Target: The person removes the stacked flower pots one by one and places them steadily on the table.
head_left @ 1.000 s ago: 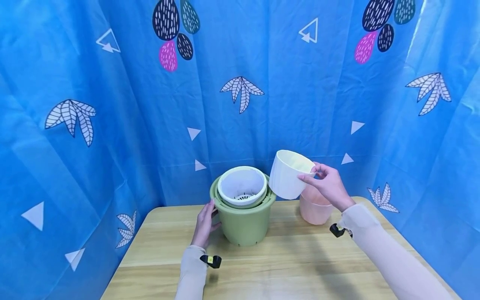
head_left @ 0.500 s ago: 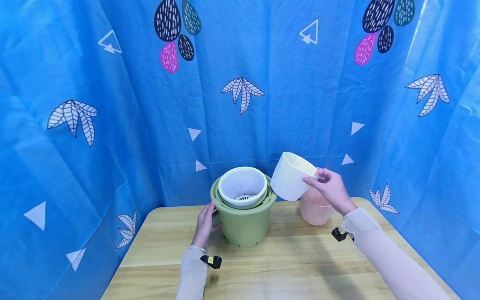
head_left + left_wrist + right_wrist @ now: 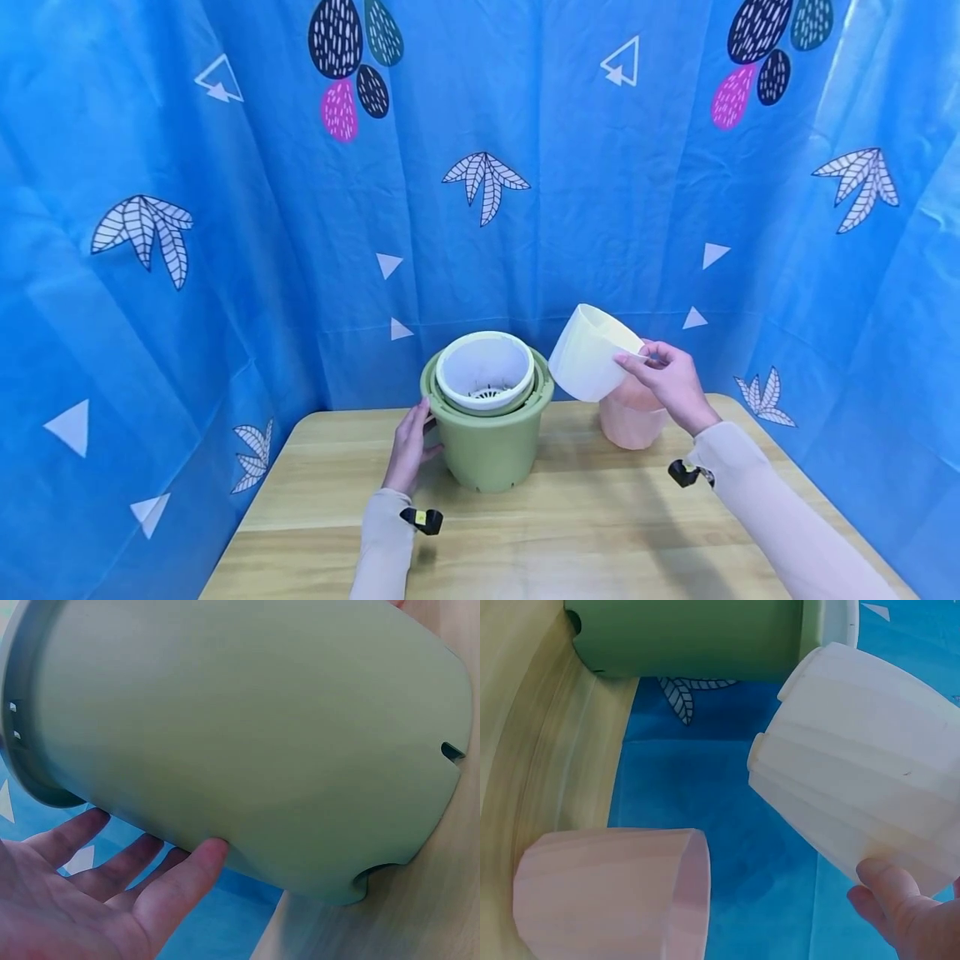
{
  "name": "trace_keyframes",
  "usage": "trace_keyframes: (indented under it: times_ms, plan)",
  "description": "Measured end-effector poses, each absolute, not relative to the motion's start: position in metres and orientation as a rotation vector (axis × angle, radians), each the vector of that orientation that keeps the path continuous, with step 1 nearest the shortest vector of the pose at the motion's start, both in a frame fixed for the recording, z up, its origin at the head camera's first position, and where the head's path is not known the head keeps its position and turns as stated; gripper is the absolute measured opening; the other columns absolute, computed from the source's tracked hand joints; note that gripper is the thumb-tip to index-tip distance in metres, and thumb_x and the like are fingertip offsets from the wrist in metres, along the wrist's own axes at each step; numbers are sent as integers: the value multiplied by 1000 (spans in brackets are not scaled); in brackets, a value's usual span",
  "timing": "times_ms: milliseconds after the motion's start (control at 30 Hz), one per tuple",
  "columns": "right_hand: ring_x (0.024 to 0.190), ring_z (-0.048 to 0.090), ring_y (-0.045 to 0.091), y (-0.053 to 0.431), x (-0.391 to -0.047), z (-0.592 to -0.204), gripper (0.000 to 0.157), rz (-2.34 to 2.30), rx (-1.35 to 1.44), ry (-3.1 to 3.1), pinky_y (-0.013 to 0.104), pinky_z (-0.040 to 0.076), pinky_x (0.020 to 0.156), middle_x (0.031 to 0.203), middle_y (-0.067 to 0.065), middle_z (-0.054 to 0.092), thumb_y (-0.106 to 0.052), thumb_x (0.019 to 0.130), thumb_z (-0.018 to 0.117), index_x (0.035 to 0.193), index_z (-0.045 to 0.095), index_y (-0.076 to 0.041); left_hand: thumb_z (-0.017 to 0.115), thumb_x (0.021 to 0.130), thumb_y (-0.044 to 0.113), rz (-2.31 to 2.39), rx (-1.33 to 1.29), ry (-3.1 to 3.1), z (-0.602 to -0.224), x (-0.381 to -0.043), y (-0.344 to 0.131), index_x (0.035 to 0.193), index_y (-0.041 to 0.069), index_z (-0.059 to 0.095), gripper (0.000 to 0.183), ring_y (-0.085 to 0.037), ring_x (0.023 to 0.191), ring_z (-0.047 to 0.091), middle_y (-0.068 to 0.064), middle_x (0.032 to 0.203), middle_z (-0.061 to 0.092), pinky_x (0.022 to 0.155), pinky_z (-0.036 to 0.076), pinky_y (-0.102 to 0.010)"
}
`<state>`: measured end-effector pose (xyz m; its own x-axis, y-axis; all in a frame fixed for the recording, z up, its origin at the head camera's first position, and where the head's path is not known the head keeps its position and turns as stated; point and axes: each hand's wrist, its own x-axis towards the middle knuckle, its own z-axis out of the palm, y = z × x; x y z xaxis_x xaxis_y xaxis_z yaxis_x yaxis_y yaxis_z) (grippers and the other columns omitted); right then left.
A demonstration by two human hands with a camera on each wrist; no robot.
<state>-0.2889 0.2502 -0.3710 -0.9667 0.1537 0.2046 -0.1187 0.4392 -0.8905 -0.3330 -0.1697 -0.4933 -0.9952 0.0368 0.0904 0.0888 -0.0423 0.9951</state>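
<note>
A large green flowerpot (image 3: 489,457) stands upright on the table, with a smaller green pot and a white pot (image 3: 480,367) nested inside it. My left hand (image 3: 407,446) touches its left side with loosely extended fingers; the left wrist view shows the thumb (image 3: 196,870) against the green wall. To the right, my right hand (image 3: 671,387) pinches the rim of a cream-white flowerpot (image 3: 588,362), thumb outside. That pot is held in the air, tilted, with its base toward the green stack. Below it a pink flowerpot (image 3: 630,427) stands on the table, partly hidden.
The wooden table (image 3: 495,542) has rounded back corners. A blue patterned curtain (image 3: 487,267) hangs behind it and along both sides. Small black cameras are strapped to both wrists.
My right hand has drifted a little right and down with the cream-white pot, which leans slightly more. The left hand and the green stack stay in place.
</note>
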Motion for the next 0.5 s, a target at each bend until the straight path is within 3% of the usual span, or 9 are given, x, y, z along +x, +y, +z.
trace_keyframes:
  times_ms: [333,500]
  plan:
    - [148,39,44,254,-286,-377,58,1606,-57,-2420,66,41,117,168,17,33,-59,91,73,109,56,-7,39,104,68,-2255,-134,-2151,-492,-329,-171,158,13,40,77,-46,151,37,-18,166,35,109,48,-67]
    - [150,38,43,255,-288,-382,57,1599,-65,-2419,67,40,118,168,17,34,-60,90,73,106,55,-8,39,105,67,-2258,-149,-2147,-490,-329,-171,159,12,38,77,-45,153,35,-18,167,33,110,47,-67]
